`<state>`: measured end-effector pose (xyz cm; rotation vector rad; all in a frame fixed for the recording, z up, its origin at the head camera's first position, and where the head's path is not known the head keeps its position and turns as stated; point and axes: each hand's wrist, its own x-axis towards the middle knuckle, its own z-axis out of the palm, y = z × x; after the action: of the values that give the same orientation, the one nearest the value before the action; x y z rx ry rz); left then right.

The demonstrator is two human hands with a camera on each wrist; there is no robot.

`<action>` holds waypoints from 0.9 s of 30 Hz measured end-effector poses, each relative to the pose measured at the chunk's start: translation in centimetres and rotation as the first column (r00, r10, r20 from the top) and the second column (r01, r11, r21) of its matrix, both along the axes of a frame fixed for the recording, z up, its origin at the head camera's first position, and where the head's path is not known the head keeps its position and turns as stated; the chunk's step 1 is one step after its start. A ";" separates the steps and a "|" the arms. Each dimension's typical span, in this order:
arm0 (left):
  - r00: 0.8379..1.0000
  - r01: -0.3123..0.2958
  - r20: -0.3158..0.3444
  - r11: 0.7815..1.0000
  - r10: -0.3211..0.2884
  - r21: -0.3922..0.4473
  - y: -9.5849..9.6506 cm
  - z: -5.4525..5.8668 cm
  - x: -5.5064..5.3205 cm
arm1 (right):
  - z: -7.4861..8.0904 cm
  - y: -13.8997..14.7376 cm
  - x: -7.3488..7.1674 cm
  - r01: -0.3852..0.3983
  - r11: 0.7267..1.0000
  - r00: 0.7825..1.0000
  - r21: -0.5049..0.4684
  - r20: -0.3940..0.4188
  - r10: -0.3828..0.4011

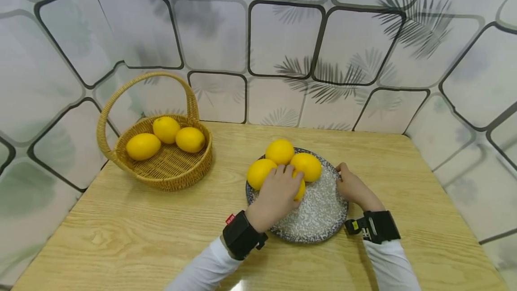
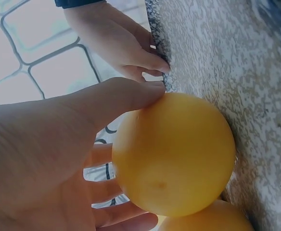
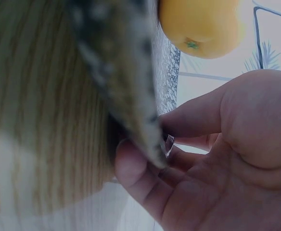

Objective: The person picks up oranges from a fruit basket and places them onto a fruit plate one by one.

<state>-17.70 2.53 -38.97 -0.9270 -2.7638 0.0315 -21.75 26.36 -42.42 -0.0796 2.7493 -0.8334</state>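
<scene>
My left hand (image 1: 274, 196) curls round a yellow lemon (image 2: 176, 156) at the left side of a speckled grey plate (image 1: 319, 210). In the left wrist view the thumb lies along the top of that lemon, with the other fingers behind it. Two more lemons, one at the back (image 1: 279, 152) and one beside it (image 1: 308, 166), sit on the plate, and another lemon (image 1: 260, 173) lies left of my fingers. My right hand (image 1: 355, 187) grips the plate's right rim, thumb on the upper side and fingers underneath, as the right wrist view shows.
A wicker basket (image 1: 177, 184) with a tall arched handle stands on the left of the wooden table (image 1: 121, 228), holding three lemons (image 1: 143, 146). Patterned wall covering (image 1: 282, 39) rises behind the table and along both sides.
</scene>
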 end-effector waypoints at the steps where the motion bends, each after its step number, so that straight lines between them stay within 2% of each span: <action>1: 1.000 0.000 -0.003 1.000 0.000 0.002 0.0 0.0 0.0 | 0.0 0.0 0.0 0.001 1.000 1.000 0.000 0.002 -0.001; 16: 1.000 0.013 -0.003 1.000 -0.013 0.010 -0.1 0.4 0.1 | 0.0 0.0 -0.1 -0.001 1.000 1.000 0.006 -0.003 0.001; 27: 0.999 0.017 0.035 1.000 -0.018 0.024 0.0 0.6 0.1 | 0.0 -0.1 0.0 0.000 1.000 1.000 0.009 0.000 0.000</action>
<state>-17.64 2.51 -38.33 -0.9550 -2.7814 -0.0204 -21.77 26.29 -42.38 -0.0778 2.7532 -0.8209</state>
